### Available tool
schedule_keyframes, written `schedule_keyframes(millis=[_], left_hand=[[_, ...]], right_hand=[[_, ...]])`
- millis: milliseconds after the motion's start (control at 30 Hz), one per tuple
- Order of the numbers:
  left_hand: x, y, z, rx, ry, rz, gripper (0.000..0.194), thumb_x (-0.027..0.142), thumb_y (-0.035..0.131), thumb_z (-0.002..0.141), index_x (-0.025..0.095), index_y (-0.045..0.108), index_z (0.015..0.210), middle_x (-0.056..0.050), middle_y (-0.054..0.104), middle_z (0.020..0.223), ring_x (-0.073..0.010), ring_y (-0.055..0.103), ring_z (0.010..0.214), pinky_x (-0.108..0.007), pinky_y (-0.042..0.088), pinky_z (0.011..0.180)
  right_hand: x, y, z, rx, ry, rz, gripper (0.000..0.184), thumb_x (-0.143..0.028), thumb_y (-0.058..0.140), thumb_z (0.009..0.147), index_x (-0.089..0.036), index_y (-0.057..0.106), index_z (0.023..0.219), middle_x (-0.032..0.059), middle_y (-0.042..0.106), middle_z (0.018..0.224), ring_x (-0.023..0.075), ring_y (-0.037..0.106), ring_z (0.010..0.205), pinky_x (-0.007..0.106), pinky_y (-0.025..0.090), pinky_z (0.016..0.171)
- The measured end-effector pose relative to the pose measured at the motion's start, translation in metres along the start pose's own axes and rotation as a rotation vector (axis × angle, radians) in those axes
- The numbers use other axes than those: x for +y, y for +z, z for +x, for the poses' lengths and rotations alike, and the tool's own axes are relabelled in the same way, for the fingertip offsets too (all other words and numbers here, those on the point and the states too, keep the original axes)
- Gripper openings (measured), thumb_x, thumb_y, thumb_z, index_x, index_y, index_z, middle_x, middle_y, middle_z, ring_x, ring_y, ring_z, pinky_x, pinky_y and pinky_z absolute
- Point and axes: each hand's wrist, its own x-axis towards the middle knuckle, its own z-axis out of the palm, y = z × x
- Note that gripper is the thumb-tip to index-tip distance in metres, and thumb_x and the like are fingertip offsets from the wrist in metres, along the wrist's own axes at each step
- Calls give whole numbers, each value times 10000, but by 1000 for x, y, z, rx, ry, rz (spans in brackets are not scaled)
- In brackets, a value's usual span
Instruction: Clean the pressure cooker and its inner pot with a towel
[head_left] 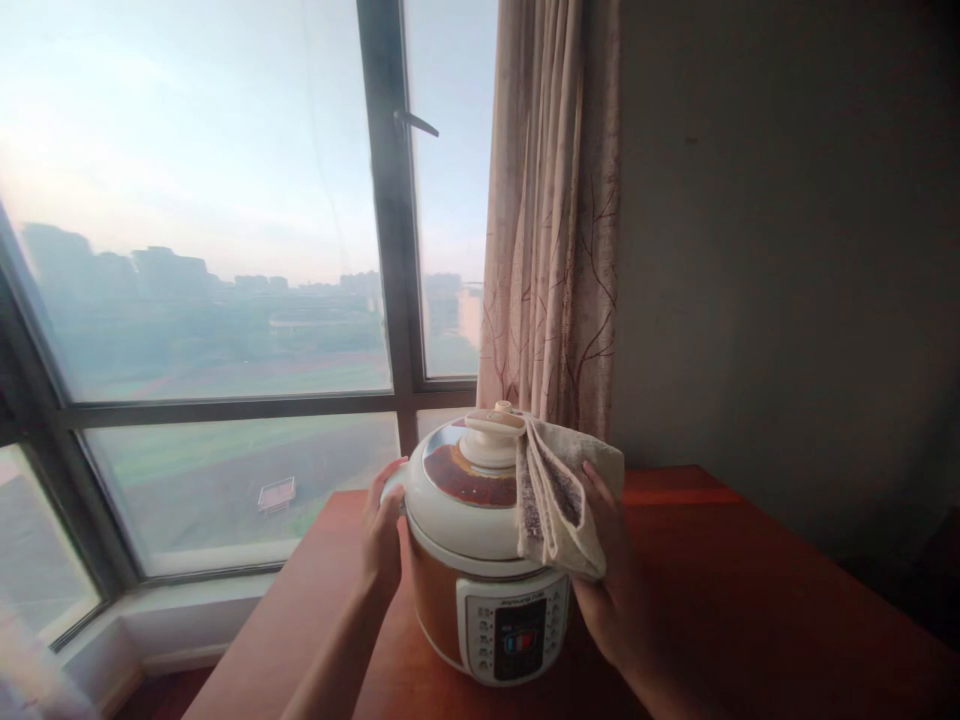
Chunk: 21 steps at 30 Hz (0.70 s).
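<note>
An electric pressure cooker point(435, 598) with a white lid point(442, 515) and brown body stands upright on the table. Its control panel point(517, 635) faces me. At the cooker's left side, my left hand point(384, 530) is closed around the pale side handle point(395, 487). A folded beige cloth point(566, 500) with a dark patch drapes over the right part of the lid, touching the top knob point(493, 445). My right hand point(609, 585) grips the cloth at the cooker's right side, fingers curled over it. The right-hand handle, if there is one, is hidden.
The reddish-brown table point(720, 580) reaches around the cooker. Behind it hangs a patterned beige curtain point(551, 220). Large windows with a dark frame point(386, 200) fill the left, and a grey wall point(757, 260) stands on the right.
</note>
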Motion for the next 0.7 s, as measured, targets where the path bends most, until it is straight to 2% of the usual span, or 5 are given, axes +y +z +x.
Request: schedule_keyframes(millis=[100, 233, 333, 533, 700], left_hand=[[7, -3, 3, -13, -5, 8, 510, 522, 592, 800, 192, 626, 1188, -84, 660, 1245, -309, 573, 1194, -427, 447, 999], [21, -6, 15, -5, 56, 36, 522, 523, 606, 808, 186, 607, 1207, -109, 600, 1354, -313, 521, 1281, -435, 366, 1090], [31, -2, 25, -31, 37, 76, 527, 557, 582, 813, 160, 631, 1155, -122, 645, 1272, -312, 579, 1194, -430, 402, 1047], [45, 7, 22, -93, -37, 175, 497, 525, 543, 803, 135, 673, 1081, -113, 722, 1068, -288, 642, 947, -379, 491, 817], [54, 8, 12, -98, -86, 221, 427, 397, 518, 757, 134, 698, 1041, -80, 740, 918, -238, 623, 756, -326, 470, 660]], right_hand=[[-16, 0, -16, -80, -89, -65, 663, -234, 498, 916, -316, 313, 1548, 25, 286, 1635, 327, 143, 1528, 606, 170, 1221], [6, -4, 5, -46, 13, 14, 646, -222, 536, 881, -309, 399, 1506, 28, 373, 1595, 296, 221, 1512, 567, 197, 1224], [36, -9, 46, 44, 207, 140, 555, -222, 618, 789, -263, 599, 1342, 49, 542, 1468, 293, 389, 1429, 518, 217, 1219], [84, -16, 123, -137, 692, 363, 230, -239, 775, 655, -215, 762, 883, 31, 783, 916, 305, 669, 1060, 437, 455, 1040], [109, -22, 128, -298, 997, 643, 212, -359, 700, 774, -151, 739, 776, 102, 752, 664, 285, 718, 632, 444, 588, 697]])
